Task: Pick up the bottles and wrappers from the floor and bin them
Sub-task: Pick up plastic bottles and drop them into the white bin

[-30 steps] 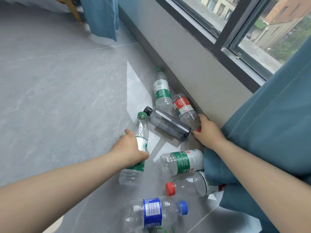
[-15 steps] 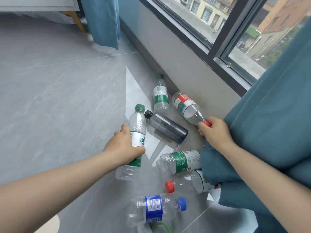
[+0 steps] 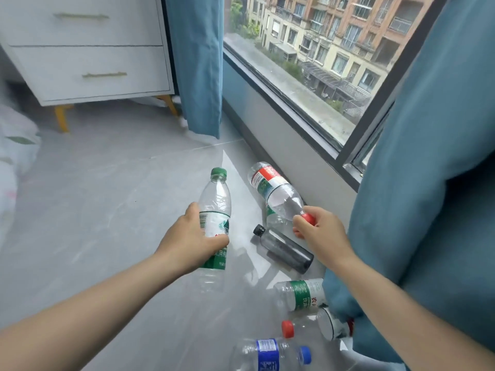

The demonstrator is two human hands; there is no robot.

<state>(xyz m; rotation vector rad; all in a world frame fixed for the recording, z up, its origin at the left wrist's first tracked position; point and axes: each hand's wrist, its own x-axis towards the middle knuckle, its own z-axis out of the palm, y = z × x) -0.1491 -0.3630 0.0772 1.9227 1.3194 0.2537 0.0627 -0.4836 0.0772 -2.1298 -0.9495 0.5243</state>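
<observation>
My left hand (image 3: 191, 241) grips a clear bottle with a green cap and green label (image 3: 215, 204), held upright above the floor. My right hand (image 3: 318, 231) pinches the red cap end of a clear bottle with a red and green label (image 3: 273, 190), lifted and tilted away from me. On the floor lie a dark grey bottle with a black cap (image 3: 284, 247), a green-labelled bottle (image 3: 300, 294), a red-capped bottle (image 3: 316, 328) partly under the curtain, and a blue-labelled bottle (image 3: 270, 354). Another clear bottle shows partly behind the one in my right hand.
A blue curtain (image 3: 434, 183) hangs at the right, touching the floor bottles. The window wall (image 3: 284, 135) runs along the right. A white drawer chest (image 3: 88, 49) on yellow legs stands at the back left, with a second curtain (image 3: 198, 62) beside it. White bags (image 3: 13, 145) sit at the left edge.
Both hands have lifted their bottles off the floor. The view has tilted up, showing the drawer chest and more of the window.
</observation>
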